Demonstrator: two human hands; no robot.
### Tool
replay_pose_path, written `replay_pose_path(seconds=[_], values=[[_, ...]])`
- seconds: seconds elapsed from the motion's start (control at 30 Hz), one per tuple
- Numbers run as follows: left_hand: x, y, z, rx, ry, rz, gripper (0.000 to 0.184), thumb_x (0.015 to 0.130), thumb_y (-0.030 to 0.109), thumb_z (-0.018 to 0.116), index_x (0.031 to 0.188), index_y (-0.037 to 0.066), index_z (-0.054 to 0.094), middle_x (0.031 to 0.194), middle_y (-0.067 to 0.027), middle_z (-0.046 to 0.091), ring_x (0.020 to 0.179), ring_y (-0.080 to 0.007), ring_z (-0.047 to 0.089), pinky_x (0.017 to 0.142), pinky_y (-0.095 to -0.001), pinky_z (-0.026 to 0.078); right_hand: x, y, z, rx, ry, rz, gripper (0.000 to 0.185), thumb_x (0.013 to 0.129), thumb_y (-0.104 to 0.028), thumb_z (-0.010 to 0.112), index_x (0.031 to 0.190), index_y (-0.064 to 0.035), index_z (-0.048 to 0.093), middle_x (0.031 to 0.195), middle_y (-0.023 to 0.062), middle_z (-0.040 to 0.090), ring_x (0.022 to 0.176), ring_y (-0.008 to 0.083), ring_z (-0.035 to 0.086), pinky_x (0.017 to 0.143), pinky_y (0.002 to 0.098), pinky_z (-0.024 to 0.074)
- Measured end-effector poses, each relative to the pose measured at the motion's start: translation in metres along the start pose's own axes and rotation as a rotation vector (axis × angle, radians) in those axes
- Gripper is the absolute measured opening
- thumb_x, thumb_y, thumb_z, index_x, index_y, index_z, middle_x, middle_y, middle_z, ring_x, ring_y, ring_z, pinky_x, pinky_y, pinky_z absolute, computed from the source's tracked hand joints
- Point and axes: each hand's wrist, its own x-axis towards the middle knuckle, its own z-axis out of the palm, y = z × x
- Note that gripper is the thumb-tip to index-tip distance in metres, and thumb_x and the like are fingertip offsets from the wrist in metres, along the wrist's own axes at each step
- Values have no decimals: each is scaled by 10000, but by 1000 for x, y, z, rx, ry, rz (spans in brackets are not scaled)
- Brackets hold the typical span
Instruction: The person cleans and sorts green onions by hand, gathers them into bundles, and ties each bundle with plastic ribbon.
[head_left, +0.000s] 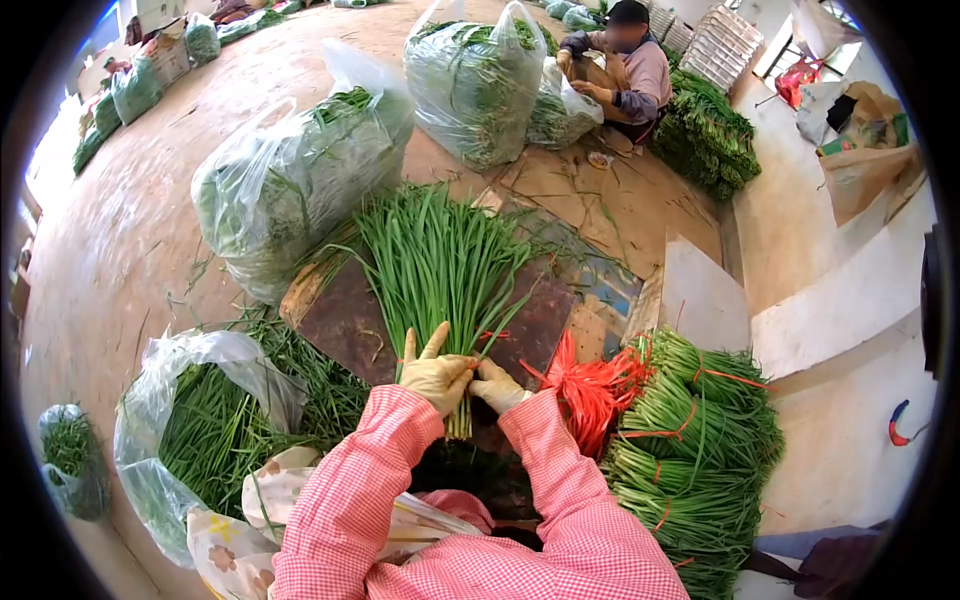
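A bunch of garlic chives [435,250] lies on a dark board [340,320], leaves fanned away from me and pale stem ends towards me. My gloved left hand [435,380] is closed around the stems near their base, with two fingers stretched up along them. At the right side of the stems, my gloved right hand [497,387] pinches close against the left fingertips. A bit of red plastic strip shows between the fingertips; most of it is hidden. To the right hangs a bundle of loose red strips [590,395].
Tied chive bunches [700,450] are stacked at my right. An open plastic bag [205,430] of greens stands at my left. Beyond the board are filled clear bags [300,180] and a seated person [630,70]. A white wall [830,290] runs along the right.
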Motion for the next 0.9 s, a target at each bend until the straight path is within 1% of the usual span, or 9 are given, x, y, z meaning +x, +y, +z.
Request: replay_pose_path(seconds=[0.13,0.2,0.37,0.47,0.5,0.63,0.73,0.83,0.9], values=[[1,-5,7,-85,71,-39,136,847,156,599,945,156,693,1102,83,640,1350,-184,267,1124,-470,-34,11,11,-3,88,-15,92,626,693,100,479,1293,-69,415,1230,75,500,1135,215,467,937,299,389],[4,-26,10,-1349,255,-204,111,851,203,593,875,207,701,1120,101,630,1357,-172,250,1117,-465,-63,26,10,9,-62,179,50,629,723,58,520,1323,-79,394,1267,99,486,1168,222,449,962,314,374],[1,-12,11,-272,71,-58,173,862,195,578,982,196,702,1089,56,649,1362,-223,242,1090,-536,-78,50,24,-13,-1114,-164,-18,777,699,-272,698,1354,-48,346,1281,198,472,1240,258,392,1014,345,327],[4,0,8,-12,81,7,172,844,198,591,978,190,699,1045,78,661,1347,-243,275,1086,-577,-31,37,-3,-41,-654,-272,158,765,689,-225,705,1343,-28,362,1282,204,467,1227,245,404,1016,359,327],[4,3,10,46,81,-8,168,845,199,587,974,191,696,1026,83,665,1347,-242,274,1083,-590,-25,22,-16,-39,-447,-234,-204,675,709,-157,683,1310,-16,412,1244,187,504,1115,231,503,948,352,398],[7,10,12,61,93,-46,145,844,193,584,938,187,693,1004,97,667,1349,-246,269,1080,-594,-38,9,-17,-62,-627,578,-112,223,747,-211,654,920,-73,685,859,98,677,814,243,644,802,323,483],[8,10,18,110,119,-44,119,843,201,589,906,188,690,995,68,673,1307,-224,348,1074,-601,-38,10,-9,-73,-1082,799,-174,321,754,-307,656,1018,-125,653,904,104,642,851,288,610,767,399,485],[11,-7,45,146,42,-53,161,787,149,557,914,163,654,1106,-44,620,1239,-257,417,1066,-554,195,15,-33,-46,-1311,614,-199,381,734,-291,671,1073,-120,632,1005,118,603,946,286,571,817,415,454],[-5,48,-66,149,-154,-263,215,792,162,512,959,153,647,1291,-120,488,1246,-332,392,1035,-410,328,39,-48,-13,-1316,384,-44,339,770,-324,603,1097,-238,627,997,113,603,941,304,560,791,422,454]])
